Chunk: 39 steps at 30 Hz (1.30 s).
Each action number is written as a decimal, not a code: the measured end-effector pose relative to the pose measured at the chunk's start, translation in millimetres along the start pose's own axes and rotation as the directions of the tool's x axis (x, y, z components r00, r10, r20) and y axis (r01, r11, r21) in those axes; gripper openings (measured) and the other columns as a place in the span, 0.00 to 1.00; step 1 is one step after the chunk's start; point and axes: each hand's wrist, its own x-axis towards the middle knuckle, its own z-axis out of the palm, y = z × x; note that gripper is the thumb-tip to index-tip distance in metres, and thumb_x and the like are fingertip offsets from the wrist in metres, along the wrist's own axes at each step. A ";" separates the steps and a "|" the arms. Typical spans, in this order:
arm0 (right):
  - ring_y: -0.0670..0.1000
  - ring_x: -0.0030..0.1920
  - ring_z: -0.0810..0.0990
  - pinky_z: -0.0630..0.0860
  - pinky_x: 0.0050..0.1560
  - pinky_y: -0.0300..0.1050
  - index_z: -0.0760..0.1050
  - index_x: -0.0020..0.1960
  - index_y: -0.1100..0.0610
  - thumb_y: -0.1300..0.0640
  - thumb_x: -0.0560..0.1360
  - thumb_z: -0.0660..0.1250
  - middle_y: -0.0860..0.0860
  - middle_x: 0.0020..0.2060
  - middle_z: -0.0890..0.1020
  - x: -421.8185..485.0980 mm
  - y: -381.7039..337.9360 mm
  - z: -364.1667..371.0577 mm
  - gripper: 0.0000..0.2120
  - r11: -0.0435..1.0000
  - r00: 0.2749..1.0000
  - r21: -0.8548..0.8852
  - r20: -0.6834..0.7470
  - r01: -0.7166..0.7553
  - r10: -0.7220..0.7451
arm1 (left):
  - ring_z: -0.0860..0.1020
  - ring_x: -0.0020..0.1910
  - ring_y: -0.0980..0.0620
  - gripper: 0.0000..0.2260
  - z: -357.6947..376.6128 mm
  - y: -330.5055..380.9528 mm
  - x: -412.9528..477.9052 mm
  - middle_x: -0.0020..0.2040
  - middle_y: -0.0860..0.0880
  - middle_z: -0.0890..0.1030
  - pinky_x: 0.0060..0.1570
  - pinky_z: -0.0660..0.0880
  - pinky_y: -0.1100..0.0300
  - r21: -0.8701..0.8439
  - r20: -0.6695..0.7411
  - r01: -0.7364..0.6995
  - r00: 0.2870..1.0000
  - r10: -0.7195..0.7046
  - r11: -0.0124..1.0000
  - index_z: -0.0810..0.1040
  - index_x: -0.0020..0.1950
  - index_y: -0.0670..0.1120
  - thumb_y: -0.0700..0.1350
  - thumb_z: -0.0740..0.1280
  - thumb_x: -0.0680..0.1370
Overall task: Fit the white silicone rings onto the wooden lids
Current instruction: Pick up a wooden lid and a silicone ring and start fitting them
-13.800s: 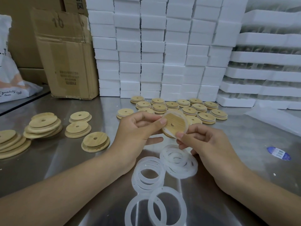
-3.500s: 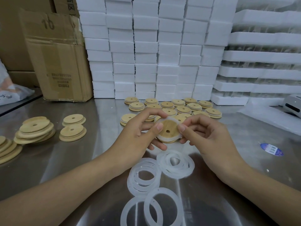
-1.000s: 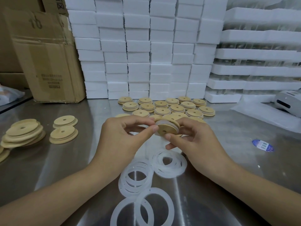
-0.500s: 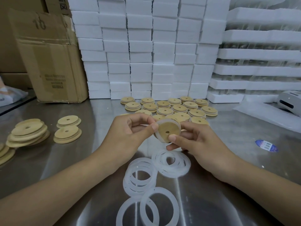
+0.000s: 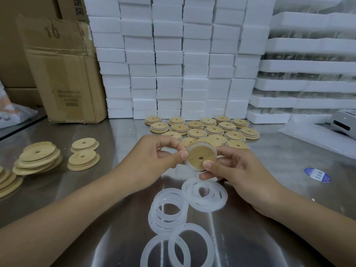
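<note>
Both hands hold one round wooden lid (image 5: 200, 155) with a small centre hole, tilted toward me above the steel table. A white silicone ring (image 5: 195, 146) sits around its rim. My left hand (image 5: 152, 158) pinches the lid's left edge with thumb and fingers. My right hand (image 5: 240, 170) grips its lower right edge, thumb on the face. Loose white rings (image 5: 205, 195) lie in overlapping piles just below the hands, with more rings (image 5: 169, 211) toward me. Several lids (image 5: 208, 128) lie in rows behind the hands.
Stacks of bare wooden lids (image 5: 38, 158) sit at the left. A cardboard box (image 5: 61, 74) stands at the back left, white foam blocks (image 5: 173, 60) form a wall behind. A blue label (image 5: 317, 175) and a grey device (image 5: 344, 123) are at the right.
The lid has tipped up so its face points toward me, and both hands have shifted their fingers around its rim. The camera view has shifted slightly.
</note>
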 end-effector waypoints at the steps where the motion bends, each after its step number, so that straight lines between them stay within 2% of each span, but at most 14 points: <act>1: 0.55 0.49 0.90 0.79 0.44 0.33 0.87 0.54 0.52 0.59 0.79 0.73 0.55 0.47 0.90 -0.4 -0.4 0.7 0.06 1.000 1.000 -0.019 0.003 0.006 -0.006 | 0.85 0.50 0.32 0.05 1.1 -0.8 -3.3 0.45 0.43 0.89 0.62 0.81 0.37 0.002 -0.016 0.013 1.000 -0.013 1.000 0.86 0.46 0.51 0.52 0.76 0.79; 3: 0.55 0.49 0.90 0.79 0.43 0.32 0.86 0.50 0.50 0.60 0.80 0.73 0.55 0.46 0.90 -0.7 -1.6 2.5 0.06 0.998 1.000 -0.063 0.006 0.024 -0.024 | 0.88 0.47 0.41 0.06 2.5 -1.1 -8.3 0.45 0.47 0.90 0.61 0.80 0.34 0.002 -0.034 0.027 0.999 -0.027 1.000 0.87 0.46 0.51 0.51 0.76 0.79; 5: 0.55 0.49 0.90 0.80 0.45 0.36 0.85 0.46 0.46 0.59 0.80 0.74 0.54 0.45 0.90 -0.5 -2.3 3.0 0.09 0.992 0.999 -0.115 0.003 0.048 -0.048 | 0.89 0.45 0.51 0.05 2.6 -0.6 -10.1 0.45 0.50 0.90 0.59 0.81 0.35 0.006 -0.040 0.030 0.999 -0.030 1.000 0.87 0.45 0.51 0.50 0.77 0.79; 7: 0.55 0.49 0.90 0.82 0.48 0.41 0.84 0.45 0.45 0.59 0.80 0.74 0.54 0.45 0.89 -0.8 -2.2 2.5 0.10 0.985 0.997 -0.154 0.000 0.074 -0.075 | 0.89 0.45 0.52 0.04 2.7 0.6 -10.6 0.44 0.51 0.90 0.57 0.82 0.37 0.006 -0.047 0.023 0.999 -0.023 1.000 0.88 0.44 0.51 0.49 0.79 0.77; 10: 0.54 0.47 0.90 0.84 0.52 0.46 0.84 0.49 0.53 0.61 0.80 0.73 0.54 0.46 0.89 -1.1 0.3 0.6 0.04 0.973 0.994 -0.209 -0.018 0.098 -0.104 | 0.89 0.45 0.49 0.04 1.0 0.6 -10.9 0.47 0.51 0.89 0.51 0.82 0.43 0.007 -0.047 0.006 0.999 -0.006 1.000 0.88 0.44 0.50 0.47 0.80 0.76; 12: 0.53 0.47 0.90 0.83 0.49 0.43 0.83 0.51 0.56 0.61 0.80 0.73 0.52 0.47 0.89 -1.9 0.9 -0.4 0.01 0.968 0.993 -0.225 -0.020 0.108 -0.115 | 0.89 0.47 0.49 0.04 -0.7 0.0 -11.2 0.48 0.52 0.89 0.52 0.84 0.41 0.036 -0.036 -0.027 0.999 0.028 0.999 0.88 0.43 0.50 0.46 0.80 0.76; 14: 0.52 0.46 0.90 0.81 0.43 0.36 0.83 0.52 0.55 0.60 0.81 0.73 0.51 0.47 0.89 -2.6 -1.0 0.5 0.02 0.962 0.991 -0.245 -0.022 0.123 -0.133 | 0.89 0.48 0.51 0.05 -2.8 -0.5 -11.1 0.48 0.53 0.88 0.55 0.85 0.43 0.081 -0.030 -0.086 0.996 0.088 0.993 0.87 0.43 0.51 0.44 0.80 0.77; 18: 0.51 0.44 0.90 0.79 0.40 0.33 0.84 0.54 0.51 0.61 0.81 0.72 0.48 0.49 0.89 -5.5 -4.3 2.7 0.06 0.952 0.982 -0.257 -0.041 0.167 -0.184 | 0.86 0.50 0.52 0.08 -5.3 1.7 -11.7 0.48 0.57 0.86 0.48 0.83 0.54 0.261 0.006 -0.262 0.963 0.269 0.929 0.84 0.44 0.51 0.39 0.78 0.77; 23: 0.52 0.41 0.90 0.78 0.37 0.31 0.85 0.54 0.51 0.59 0.81 0.72 0.46 0.47 0.89 -7.9 -7.3 5.2 0.05 0.955 0.979 -0.242 -0.070 0.170 -0.192 | 0.85 0.53 0.52 0.05 -4.4 7.3 -16.7 0.52 0.53 0.87 0.41 0.83 0.58 0.460 -0.066 -0.475 0.824 0.563 0.750 0.85 0.46 0.45 0.36 0.78 0.77; 25: 0.52 0.41 0.90 0.78 0.37 0.32 0.84 0.51 0.50 0.59 0.81 0.72 0.48 0.45 0.89 -7.7 -6.5 5.1 0.05 0.954 0.981 -0.252 -0.062 0.164 -0.185 | 0.85 0.55 0.54 0.04 -2.0 7.8 -19.5 0.54 0.54 0.87 0.41 0.83 0.60 0.425 -0.105 -0.451 0.837 0.538 0.785 0.86 0.47 0.45 0.36 0.77 0.78; 30: 0.52 0.42 0.90 0.79 0.41 0.34 0.84 0.53 0.53 0.58 0.80 0.73 0.50 0.46 0.89 -7.0 -3.8 3.2 0.03 0.954 0.984 -0.251 -0.028 0.163 -0.175 | 0.86 0.54 0.57 0.06 4.1 7.2 -20.0 0.51 0.59 0.87 0.46 0.83 0.61 0.242 -0.149 -0.297 0.929 0.338 0.924 0.85 0.45 0.47 0.36 0.77 0.78; 35: 0.53 0.42 0.90 0.80 0.42 0.34 0.84 0.55 0.57 0.58 0.80 0.73 0.52 0.46 0.89 -5.1 -2.4 2.6 0.05 0.960 0.985 -0.221 0.002 0.171 -0.175 | 0.88 0.50 0.51 0.02 -1.0 5.4 -14.7 0.50 0.51 0.89 0.53 0.84 0.56 -0.031 -0.139 -0.150 0.980 0.144 0.988 0.86 0.45 0.44 0.41 0.77 0.77; 37: 0.53 0.43 0.90 0.80 0.44 0.36 0.84 0.55 0.57 0.58 0.80 0.72 0.52 0.46 0.89 -5.0 -2.0 2.0 0.05 0.961 0.985 -0.214 0.011 0.173 -0.174 | 0.87 0.48 0.53 0.03 -2.6 6.7 -12.8 0.50 0.49 0.89 0.47 0.81 0.62 -0.112 -0.104 -0.122 0.988 0.111 0.986 0.87 0.43 0.46 0.42 0.77 0.77; 39: 0.54 0.43 0.90 0.81 0.45 0.37 0.83 0.55 0.58 0.58 0.80 0.72 0.53 0.46 0.89 -4.8 -2.6 1.9 0.06 0.965 0.986 -0.201 0.015 0.168 -0.168 | 0.87 0.48 0.56 0.05 -6.4 6.8 -10.8 0.50 0.48 0.90 0.48 0.78 0.68 -0.145 -0.056 -0.084 0.995 0.077 0.986 0.87 0.42 0.48 0.40 0.77 0.77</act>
